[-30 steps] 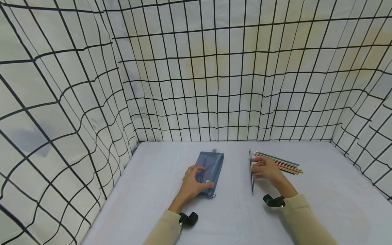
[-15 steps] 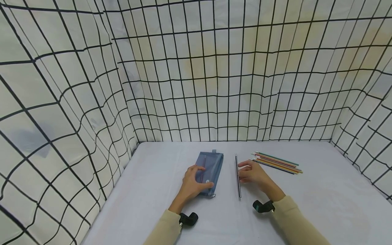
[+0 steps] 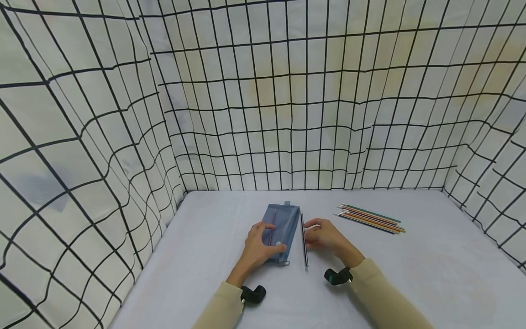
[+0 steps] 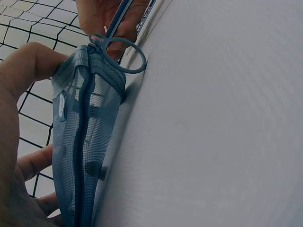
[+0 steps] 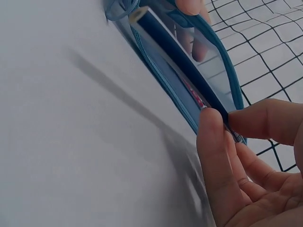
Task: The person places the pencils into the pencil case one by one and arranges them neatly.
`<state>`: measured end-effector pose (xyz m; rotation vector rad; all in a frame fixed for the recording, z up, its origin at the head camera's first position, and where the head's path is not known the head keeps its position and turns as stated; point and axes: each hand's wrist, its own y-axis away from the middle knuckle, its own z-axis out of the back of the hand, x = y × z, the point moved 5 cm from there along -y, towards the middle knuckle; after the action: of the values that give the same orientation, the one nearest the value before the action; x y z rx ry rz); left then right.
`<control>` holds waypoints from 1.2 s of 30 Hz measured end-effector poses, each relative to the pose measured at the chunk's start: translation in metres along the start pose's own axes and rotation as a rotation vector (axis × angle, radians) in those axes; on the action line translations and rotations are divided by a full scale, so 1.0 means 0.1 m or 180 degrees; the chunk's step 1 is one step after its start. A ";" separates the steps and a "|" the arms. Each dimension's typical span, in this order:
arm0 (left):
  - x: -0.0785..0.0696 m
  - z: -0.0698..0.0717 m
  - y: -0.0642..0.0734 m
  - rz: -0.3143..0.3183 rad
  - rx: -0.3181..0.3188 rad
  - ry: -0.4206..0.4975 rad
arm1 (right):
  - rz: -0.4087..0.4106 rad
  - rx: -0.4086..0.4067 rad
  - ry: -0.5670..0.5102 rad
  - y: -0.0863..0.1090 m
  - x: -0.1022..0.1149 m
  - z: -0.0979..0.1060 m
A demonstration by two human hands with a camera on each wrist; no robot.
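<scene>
My left hand (image 3: pixel 261 242) holds a translucent blue mesh pencil case (image 3: pixel 289 228) lying on the table, its thumb near the close end and its fingers spread over the face. A reddish stick shows through the mesh. In the right wrist view, the zipped side facing my right hand gapes. My right hand (image 3: pixel 326 236) pinches a dark blue pencil (image 3: pixel 304 244) between thumb and fingers, right beside that side. The pencil's blunt end (image 5: pixel 138 15) points towards me; its far end is hidden behind the fingers in the right wrist view. A round pull ring (image 4: pixel 137 56) hangs at the case's corner.
Several coloured pencils (image 3: pixel 371 219) lie in a loose fan on the white table (image 3: pixel 222 214), to the right of my right hand. White walls with a black grid (image 3: pixel 312 114) stand behind and at both sides.
My right hand has carried the pencil leftwards, away from the fanned pencils and up to the side of the pencil case. My left hand and the case have stayed in place.
</scene>
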<state>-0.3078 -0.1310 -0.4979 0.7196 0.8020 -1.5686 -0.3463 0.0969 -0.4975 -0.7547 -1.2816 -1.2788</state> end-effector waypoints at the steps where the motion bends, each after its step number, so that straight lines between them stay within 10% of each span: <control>1: 0.00 0.00 0.00 0.0002 0.0004 -0.0004 | -0.0025 -0.0004 0.0004 -0.02 0.00 -0.02; 36: -0.02 0.01 0.00 -0.0020 -0.0005 0.0026 | -0.0243 -0.0341 -0.0402 -0.30 0.09 -0.37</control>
<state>-0.3072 -0.1306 -0.4956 0.7235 0.8121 -1.5713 -0.3673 0.0538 -0.5039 -0.8812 -1.3624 -1.3883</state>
